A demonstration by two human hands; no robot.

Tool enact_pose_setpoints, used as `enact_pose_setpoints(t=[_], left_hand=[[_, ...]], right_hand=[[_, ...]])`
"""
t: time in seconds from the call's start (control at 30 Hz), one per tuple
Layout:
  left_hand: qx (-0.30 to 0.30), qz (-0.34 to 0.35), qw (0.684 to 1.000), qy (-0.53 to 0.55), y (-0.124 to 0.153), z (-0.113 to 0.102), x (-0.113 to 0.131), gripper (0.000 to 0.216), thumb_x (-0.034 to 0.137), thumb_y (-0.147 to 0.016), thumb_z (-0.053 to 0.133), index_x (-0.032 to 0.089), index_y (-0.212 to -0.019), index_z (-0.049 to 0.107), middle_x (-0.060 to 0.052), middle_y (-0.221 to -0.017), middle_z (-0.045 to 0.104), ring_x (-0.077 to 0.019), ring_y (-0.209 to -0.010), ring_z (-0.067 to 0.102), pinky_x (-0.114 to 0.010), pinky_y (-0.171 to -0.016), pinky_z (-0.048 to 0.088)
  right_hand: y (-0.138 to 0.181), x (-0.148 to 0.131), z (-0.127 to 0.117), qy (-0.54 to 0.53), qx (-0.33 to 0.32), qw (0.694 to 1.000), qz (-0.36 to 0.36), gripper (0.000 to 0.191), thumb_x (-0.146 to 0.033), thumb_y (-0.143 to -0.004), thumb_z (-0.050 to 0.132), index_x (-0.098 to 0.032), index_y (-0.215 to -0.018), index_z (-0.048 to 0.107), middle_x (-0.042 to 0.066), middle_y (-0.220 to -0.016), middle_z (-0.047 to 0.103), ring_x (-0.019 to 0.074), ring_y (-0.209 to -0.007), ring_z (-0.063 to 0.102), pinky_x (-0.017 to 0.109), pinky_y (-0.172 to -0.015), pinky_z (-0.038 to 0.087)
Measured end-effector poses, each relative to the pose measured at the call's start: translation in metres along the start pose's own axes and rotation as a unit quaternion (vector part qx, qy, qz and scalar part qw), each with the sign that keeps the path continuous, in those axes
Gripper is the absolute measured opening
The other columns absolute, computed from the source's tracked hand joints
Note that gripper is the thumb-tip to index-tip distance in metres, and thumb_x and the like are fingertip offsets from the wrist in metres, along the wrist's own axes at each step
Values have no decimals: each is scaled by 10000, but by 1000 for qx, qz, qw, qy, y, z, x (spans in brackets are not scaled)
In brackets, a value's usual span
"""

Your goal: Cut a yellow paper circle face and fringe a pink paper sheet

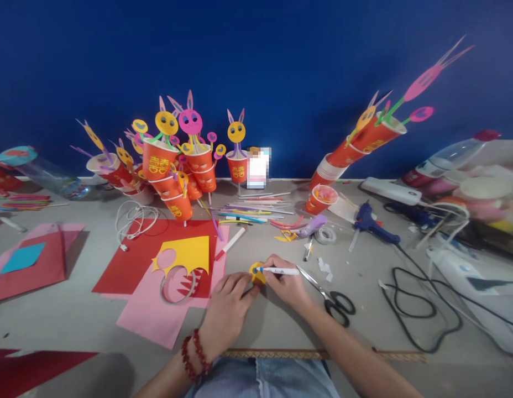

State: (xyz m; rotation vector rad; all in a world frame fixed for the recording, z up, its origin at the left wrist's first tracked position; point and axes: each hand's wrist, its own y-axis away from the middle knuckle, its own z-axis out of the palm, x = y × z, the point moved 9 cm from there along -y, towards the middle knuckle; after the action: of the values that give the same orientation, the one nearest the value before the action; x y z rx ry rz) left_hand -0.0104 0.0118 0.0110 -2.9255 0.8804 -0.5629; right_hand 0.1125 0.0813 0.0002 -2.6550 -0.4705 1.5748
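My right hand (283,282) is closed round a white marker (282,271) with a blue tip, which touches a small yellow paper disc (256,272). Blue shows on the disc under the tip. My left hand (229,303) lies low on the table, its thumb and fingertips holding the disc's lower left edge. Just right of my right hand lie black-handled scissors (337,305), blades apart. A roll of tape (177,284) stands out left of my left hand, over pink paper (155,312) and a cut yellow sheet (194,251). Farther up rests a red-and-white marker (230,244).
Red cups (165,160) with paper rabbit figures stand at the back, and stacked cups (347,146) lean at right. Coloured sticks (256,213) lie mid-table. A blue glue gun (372,222) and its black cord (409,315) occupy the right, near a power strip (472,287).
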Motion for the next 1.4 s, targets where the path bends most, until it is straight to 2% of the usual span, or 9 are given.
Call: enact_pose_setpoints(t=[0.4, 0.67, 0.83, 1.13, 1.27, 1.4], left_hand=[[3, 1, 1000, 14, 0, 1, -1, 446, 87, -905, 505, 257, -1312, 572, -66, -1331, 547, -268, -1208, 475, -455, -1026, 407], [13, 8, 1000, 0, 2, 2, -2, 536, 56, -873, 519, 268, -1365, 527, -65, -1326, 547, -254, -1210, 474, -436, -1023, 408], [21, 14, 1000, -4, 2, 2, -1, 556, 35, -847, 504, 270, -1350, 547, -73, -1322, 550, -255, -1206, 477, -432, -1013, 421], [24, 11, 1000, 11, 4, 4, -2, 562, 25, -864, 470, 279, -1362, 536, -77, -1317, 544, -263, -1207, 472, -448, -1028, 415], [21, 0, 1000, 18, 3, 6, -4, 565, 10, -863, 451, 283, -1349, 546, -84, -1322, 527, -274, -1205, 470, -479, -1021, 423], [38, -4, 998, 52, 3, 1, -5, 571, 13, -862, 424, 291, -1348, 541, -102, -1360, 478, -273, -1217, 479, -486, -996, 458]], right_hand=[[0, 2, 0, -24, -5, 1000, 11, 113, -181, -806, 557, -228, -707, 585, -24, -640, 599, 150, -574, 523, 252, -557, 392], [3, 14, -13, -146, 75, 985, 60, 105, -259, -864, 547, -216, -777, 587, -12, -651, 555, 155, -576, 509, 269, -526, 404], [4, 15, -23, -177, 113, 975, 76, 134, -323, -880, 551, -214, -806, 574, -31, -597, 538, 143, -517, 485, 264, -489, 403], [7, 24, -36, -189, 133, 969, 86, 103, -274, -836, 564, -219, -750, 555, -40, -556, 530, 140, -492, 495, 253, -468, 396], [7, 24, -35, -189, 132, 969, 83, 84, -295, -846, 570, -215, -823, 563, -34, -587, 551, 146, -518, 516, 256, -492, 411], [7, 20, -37, -188, 145, 969, 75, 142, -355, -866, 582, -218, -844, 553, -22, -618, 553, 151, -537, 515, 258, -491, 400]])
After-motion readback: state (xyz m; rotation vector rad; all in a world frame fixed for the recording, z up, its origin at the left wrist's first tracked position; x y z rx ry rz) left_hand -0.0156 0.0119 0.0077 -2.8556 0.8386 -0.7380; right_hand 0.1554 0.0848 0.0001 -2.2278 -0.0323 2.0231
